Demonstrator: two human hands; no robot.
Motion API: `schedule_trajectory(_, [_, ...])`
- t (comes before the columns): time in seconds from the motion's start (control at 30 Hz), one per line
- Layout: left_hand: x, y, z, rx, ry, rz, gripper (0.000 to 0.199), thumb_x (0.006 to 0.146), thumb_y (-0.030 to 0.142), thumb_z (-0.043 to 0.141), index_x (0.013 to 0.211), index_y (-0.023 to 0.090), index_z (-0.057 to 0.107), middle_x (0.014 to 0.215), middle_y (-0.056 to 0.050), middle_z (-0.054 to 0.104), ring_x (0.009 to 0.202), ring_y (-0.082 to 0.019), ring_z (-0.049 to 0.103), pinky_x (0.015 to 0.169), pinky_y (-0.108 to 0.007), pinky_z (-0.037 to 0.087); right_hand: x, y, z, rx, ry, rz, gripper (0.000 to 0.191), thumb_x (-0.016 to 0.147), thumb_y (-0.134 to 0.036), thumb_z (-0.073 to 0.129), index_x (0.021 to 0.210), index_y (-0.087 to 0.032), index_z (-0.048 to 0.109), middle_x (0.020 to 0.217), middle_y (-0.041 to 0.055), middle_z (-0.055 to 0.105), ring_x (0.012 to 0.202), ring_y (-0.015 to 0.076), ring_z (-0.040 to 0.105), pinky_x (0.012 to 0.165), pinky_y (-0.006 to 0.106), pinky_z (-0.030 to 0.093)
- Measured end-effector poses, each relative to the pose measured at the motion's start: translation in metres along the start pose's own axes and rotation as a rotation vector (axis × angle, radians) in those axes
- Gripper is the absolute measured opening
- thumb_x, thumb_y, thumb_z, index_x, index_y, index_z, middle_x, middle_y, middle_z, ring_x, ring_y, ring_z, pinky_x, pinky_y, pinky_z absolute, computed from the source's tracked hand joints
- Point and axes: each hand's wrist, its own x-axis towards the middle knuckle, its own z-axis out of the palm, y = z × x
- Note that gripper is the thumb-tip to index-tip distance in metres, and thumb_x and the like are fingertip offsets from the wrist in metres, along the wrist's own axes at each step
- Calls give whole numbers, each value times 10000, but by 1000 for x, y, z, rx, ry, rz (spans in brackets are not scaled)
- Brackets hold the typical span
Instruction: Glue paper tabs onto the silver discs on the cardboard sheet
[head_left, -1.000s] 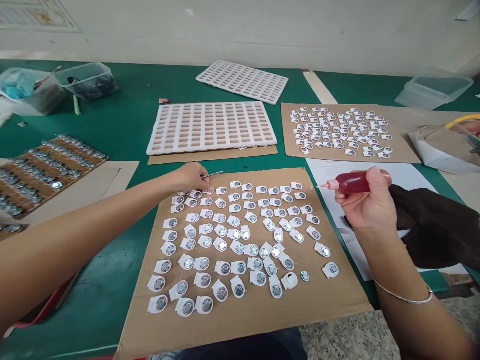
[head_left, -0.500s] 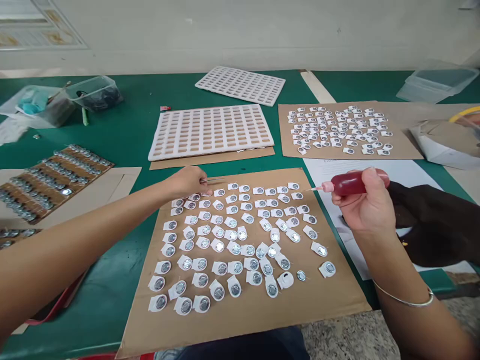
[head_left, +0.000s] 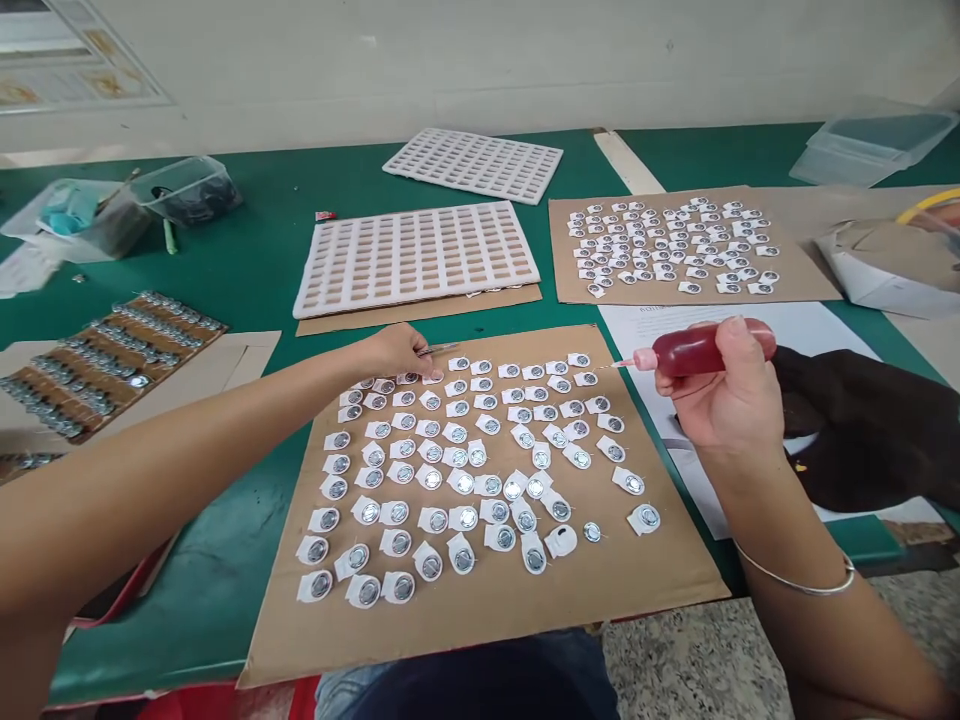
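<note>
A large cardboard sheet carries rows of white tabs with round silver discs. At its far left part, my left hand is closed on thin metal tweezers, its fingertips close to the top row of tabs. My right hand grips a dark red squeeze bottle with a pink cap, held sideways in the air. The bottle's thin needle tip points left, near the tabs at the sheet's far right corner. One small disc lies without a tab near the lower right.
Two white grid trays lie behind the sheet. Another cardboard with many tabbed discs is at the back right. A board of metal parts and plastic bins are on the left. Dark cloth lies over paper at right.
The camera view has shifted slightly, and the sheet appears a little higher. My left hand has moved a little right along the top row with the tweezers. My right hand still holds the bottle.
</note>
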Motion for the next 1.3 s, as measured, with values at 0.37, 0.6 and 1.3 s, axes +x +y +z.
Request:
schedule_trajectory(0.37, [9,11,-3,56,-103,-62,345,505,470,777,557,200,568,491,4,453,471,-125,385,494,-292,258,-2,-1,2,-40,-7,68,182,740,-407,727,700,-262,623,644,-23,622,499,153,629,344,238,440])
schedule_trajectory(0.6, [5,16,-1,91,-89,-44,344,535,427,751,525,207,487,514,-2,475,504,-140,414,506,-295,250,2,-6,-3,16,24,66,171,722,-389,756,672,-294,623,682,-26,634,535,170,644,338,258,435])
schedule_trajectory(1.3, [-35,5,-14,-87,240,30,422,670,606,652,643,206,521,524,21,434,490,-105,352,484,-268,255,8,-2,-6,85,-5,76,262,780,-447,683,731,-269,497,604,-62,635,447,143,612,337,209,384])
